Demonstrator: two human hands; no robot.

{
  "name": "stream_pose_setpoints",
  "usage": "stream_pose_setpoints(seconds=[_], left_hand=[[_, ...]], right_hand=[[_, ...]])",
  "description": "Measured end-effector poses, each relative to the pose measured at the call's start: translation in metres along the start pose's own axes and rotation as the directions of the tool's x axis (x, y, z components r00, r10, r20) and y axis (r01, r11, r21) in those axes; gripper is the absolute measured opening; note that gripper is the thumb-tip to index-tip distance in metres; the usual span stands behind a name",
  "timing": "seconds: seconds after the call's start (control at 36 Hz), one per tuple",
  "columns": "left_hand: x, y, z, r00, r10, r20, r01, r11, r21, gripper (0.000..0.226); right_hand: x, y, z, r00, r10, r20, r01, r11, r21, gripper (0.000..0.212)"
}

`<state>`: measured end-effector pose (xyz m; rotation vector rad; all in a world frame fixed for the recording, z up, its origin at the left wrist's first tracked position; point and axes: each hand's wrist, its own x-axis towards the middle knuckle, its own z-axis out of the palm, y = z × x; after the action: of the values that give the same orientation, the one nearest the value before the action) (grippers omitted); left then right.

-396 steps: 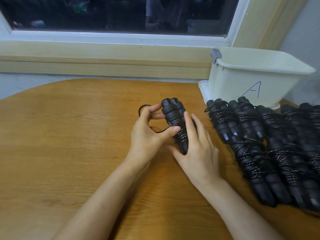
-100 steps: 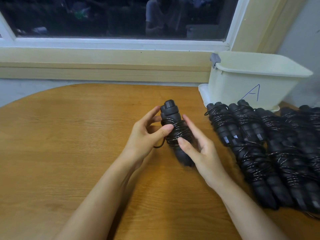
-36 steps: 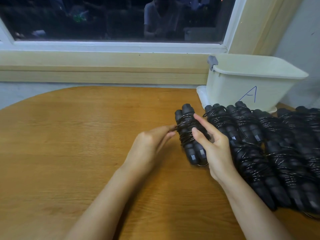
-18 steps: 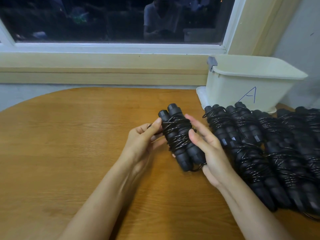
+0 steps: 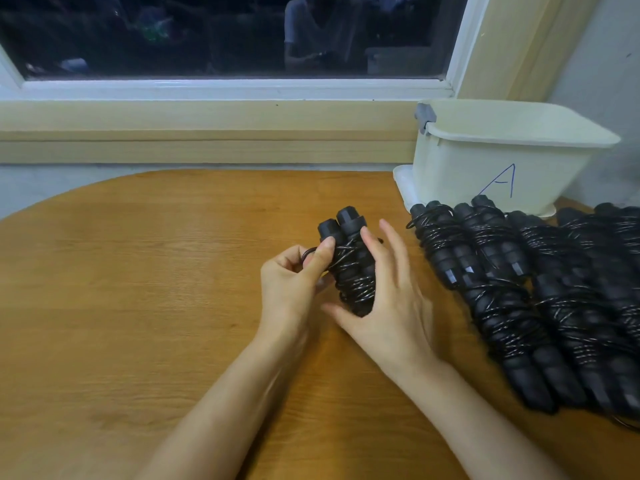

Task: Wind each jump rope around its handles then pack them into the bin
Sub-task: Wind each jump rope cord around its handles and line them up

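Right hand [image 5: 391, 299] has opened flat to cradle the jump rope [image 5: 349, 271] while left hand [image 5: 291, 282] pinches its loose loop [image 5: 306, 253], which probably wants tucking under a tight coil.

**Open wood on the left, a crowded right side**

Bare table [image 5: 138, 306] stretches left of the left hand [image 5: 291, 282] and back to the window ledge [image 5: 207, 133]. On the right, a row of wound jump ropes [image 5: 519, 289] covers the wood as far as the foot of the bin [image 5: 467, 168]. A strip of bare wood separates that row from the right hand [image 5: 391, 306].
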<state>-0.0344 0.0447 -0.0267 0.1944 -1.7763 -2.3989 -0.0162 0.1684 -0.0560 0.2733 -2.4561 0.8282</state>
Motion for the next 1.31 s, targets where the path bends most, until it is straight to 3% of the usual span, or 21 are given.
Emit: stream_pose_setpoints(seconds=[0.08, 0.19, 0.39, 0.44, 0.53, 0.67, 0.92, 1.03, 1.11, 1.19, 1.31], left_hand=[[-0.002, 0.003, 0.0, 0.999, 0.025, 0.024, -0.025, 1.0, -0.009, 0.032], [0.003, 0.009, -0.005, 0.998, 0.023, 0.057, -0.022, 0.999, -0.029, 0.033], [0.016, 0.021, -0.021, 0.996, 0.04, 0.08, -0.045, 0.997, 0.06, 0.032], [0.017, 0.025, -0.024, 0.995, 0.031, 0.095, -0.037, 0.997, 0.062, 0.04], [0.019, 0.028, -0.027, 0.99, -0.048, 0.135, 0.041, 0.998, 0.054, 0.05], [0.024, 0.026, -0.028, 0.96, -0.22, 0.173, 0.221, 0.975, 0.011, 0.025], [0.024, 0.016, -0.024, 0.882, -0.377, 0.282, 0.461, 0.817, -0.348, 0.023], [0.012, 0.012, -0.011, 0.952, -0.237, 0.191, 0.289, 0.901, -0.323, 0.018], [0.003, 0.01, -0.003, 0.994, -0.026, 0.103, 0.047, 0.979, -0.198, 0.044], [0.0, 0.009, -0.001, 0.982, 0.163, 0.093, -0.157, 0.985, -0.071, 0.048], [-0.001, 0.001, -0.003, 0.918, 0.366, 0.155, -0.386, 0.913, 0.129, 0.046]], right_hand=[[0.002, -0.001, -0.002, 0.994, -0.058, -0.095, 0.047, 0.992, -0.121, 0.099], [0.004, 0.003, -0.006, 0.975, -0.154, -0.162, 0.137, 0.984, -0.11, 0.083], [0.005, 0.001, -0.008, 0.961, -0.251, -0.112, 0.241, 0.966, -0.097, 0.076], [0.005, 0.003, -0.009, 0.955, -0.279, -0.101, 0.271, 0.959, -0.085, 0.075], [0.005, 0.005, -0.01, 0.945, -0.306, -0.117, 0.303, 0.952, -0.042, 0.076], [0.004, 0.005, -0.009, 0.939, -0.318, -0.135, 0.325, 0.945, 0.033, 0.076], [0.003, 0.003, -0.006, 0.977, -0.176, -0.124, 0.2, 0.953, 0.227, 0.078], [0.004, 0.003, -0.004, 0.989, -0.095, -0.115, 0.127, 0.942, 0.309, 0.08], [0.005, 0.003, -0.004, 0.994, -0.032, -0.106, 0.071, 0.919, 0.388, 0.082], [0.007, 0.004, -0.005, 0.997, 0.021, -0.079, 0.016, 0.896, 0.445, 0.083], [0.007, 0.003, -0.006, 0.996, 0.067, -0.054, -0.032, 0.872, 0.489, 0.084]])
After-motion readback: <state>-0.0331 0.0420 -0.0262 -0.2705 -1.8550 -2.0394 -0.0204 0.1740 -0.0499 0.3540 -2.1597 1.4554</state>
